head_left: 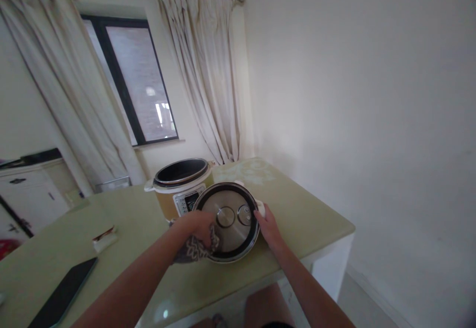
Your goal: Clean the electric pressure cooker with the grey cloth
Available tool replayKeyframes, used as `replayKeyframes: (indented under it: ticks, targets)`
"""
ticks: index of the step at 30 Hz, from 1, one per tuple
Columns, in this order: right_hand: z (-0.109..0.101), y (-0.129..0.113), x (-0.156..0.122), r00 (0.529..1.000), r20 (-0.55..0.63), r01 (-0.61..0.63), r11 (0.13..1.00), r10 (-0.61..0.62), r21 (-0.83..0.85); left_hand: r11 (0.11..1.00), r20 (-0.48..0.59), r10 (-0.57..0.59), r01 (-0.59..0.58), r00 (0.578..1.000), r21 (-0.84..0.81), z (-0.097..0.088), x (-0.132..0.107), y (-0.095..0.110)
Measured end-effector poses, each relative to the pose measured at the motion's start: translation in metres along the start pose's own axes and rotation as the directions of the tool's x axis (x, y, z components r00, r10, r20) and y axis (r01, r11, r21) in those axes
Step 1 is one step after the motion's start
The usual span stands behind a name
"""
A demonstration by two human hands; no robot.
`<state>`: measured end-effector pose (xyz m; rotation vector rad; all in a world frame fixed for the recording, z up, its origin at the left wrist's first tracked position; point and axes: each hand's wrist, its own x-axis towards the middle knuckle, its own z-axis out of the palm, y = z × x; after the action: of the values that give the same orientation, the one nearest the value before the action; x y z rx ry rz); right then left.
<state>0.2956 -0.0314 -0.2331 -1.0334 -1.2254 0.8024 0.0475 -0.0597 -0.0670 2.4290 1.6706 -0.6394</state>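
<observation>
A round cooker lid (231, 221) is tilted up on the table (305, 219), its metal underside facing me. My right hand (268, 227) grips the lid's right edge. My left hand (199, 227) presses a patterned cloth (193, 249) against the lid's left part, fingers curled round the cloth. Just behind the lid stands the open pressure cooker (181, 184), beige with a dark inner pot and a control panel on its front.
A dark tablet or phone (63, 295) lies near the table's front left edge. A small folded packet (104, 239) rests left of the cooker. A window with curtains (208, 80) is behind the table, a white cabinet (31, 189) at left, a bare wall at right.
</observation>
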Motion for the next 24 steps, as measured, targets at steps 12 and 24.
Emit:
replayKeyframes:
  ticks: [12,24]
  targets:
    - [0.004,-0.005,0.003,1.0,0.006,0.023,0.999,-0.023,0.032,0.906,-0.213,0.209,-0.271,0.954,-0.325,0.04,0.032,0.038]
    - [0.001,0.003,0.007,1.0,-0.002,0.017,1.0,-0.017,-0.005,0.976,-0.607,0.176,-0.217,0.775,0.005,0.042,0.037,0.088]
